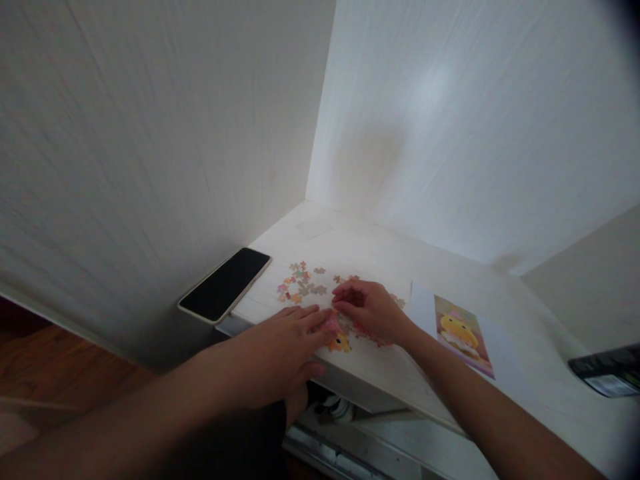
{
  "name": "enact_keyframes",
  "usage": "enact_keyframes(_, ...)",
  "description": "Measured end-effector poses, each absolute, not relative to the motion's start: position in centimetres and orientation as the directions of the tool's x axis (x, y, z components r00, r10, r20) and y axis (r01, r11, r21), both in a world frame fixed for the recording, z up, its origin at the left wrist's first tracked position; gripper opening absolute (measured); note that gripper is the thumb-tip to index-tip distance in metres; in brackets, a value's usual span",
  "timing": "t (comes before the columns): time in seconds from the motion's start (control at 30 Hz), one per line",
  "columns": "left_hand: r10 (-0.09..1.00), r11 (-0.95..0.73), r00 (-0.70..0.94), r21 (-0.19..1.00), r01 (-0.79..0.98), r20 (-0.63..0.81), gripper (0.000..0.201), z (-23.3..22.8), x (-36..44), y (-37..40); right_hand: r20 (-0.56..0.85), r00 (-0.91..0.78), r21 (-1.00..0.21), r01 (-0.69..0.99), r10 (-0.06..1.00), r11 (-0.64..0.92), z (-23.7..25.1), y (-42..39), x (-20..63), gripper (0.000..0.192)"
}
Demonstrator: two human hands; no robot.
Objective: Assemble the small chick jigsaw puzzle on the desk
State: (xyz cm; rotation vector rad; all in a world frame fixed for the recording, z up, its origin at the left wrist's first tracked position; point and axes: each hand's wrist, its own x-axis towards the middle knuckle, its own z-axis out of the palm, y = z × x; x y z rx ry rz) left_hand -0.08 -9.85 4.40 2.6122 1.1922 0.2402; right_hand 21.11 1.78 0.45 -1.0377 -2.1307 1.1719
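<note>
Small jigsaw puzzle pieces lie scattered on a white tabletop. My left hand rests at the table's front edge with its fingers stretched out, the fingertips on or beside a partly joined puzzle section showing yellow and pink with a black eye. Just above that section, my right hand has thumb and fingers curled together in a pinch. Whatever sits between those fingertips is too small and blurred to make out. More pieces lie behind and under the right hand, which hides some of them.
A phone with a dark screen lies at the table's left edge. To the right is a paper sheet with a printed picture of a yellow character. A black container lies at far right. Pale walls enclose the back and left.
</note>
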Motion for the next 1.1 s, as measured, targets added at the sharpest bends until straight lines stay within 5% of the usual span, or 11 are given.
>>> enact_keyframes(0.33,0.753,-0.606,0.649,0.271,0.747,-0.105,0.062,4.0,-0.1,-9.9,0.037,-0.568,-0.911,0.319,0.822,0.262,0.6,1.9,21.0,0.017)
enact_keyframes(1.1,0.765,-0.554,0.607,0.259,0.791,-0.215,0.066,5.3,0.5,-10.1,0.182,-0.59,-0.66,0.52,0.787,0.543,1.0,1.1,20.6,0.012)
